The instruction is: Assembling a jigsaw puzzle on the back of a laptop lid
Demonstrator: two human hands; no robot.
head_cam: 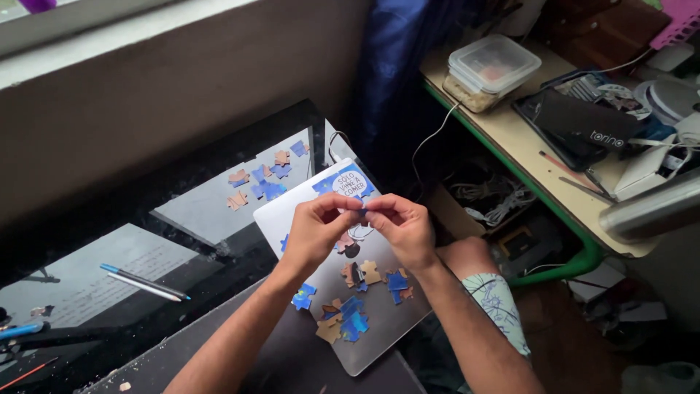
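Pinching small blue puzzle piece [362, 212] | left hand [315, 232] | right hand [403, 228]

A small dark puzzle piece [362, 211] pinched between the left hand [315, 232] and right hand [402, 230] is almost wholly covered by the fingertips, its shape and picture impossible to make out. At 6 o'clock both forearms run off the frame's bottom edge. At 9 o'clock a blue tool [18, 330] is cut by the left edge, and the writing on the paper [109, 273] under the glass is too faint to read.
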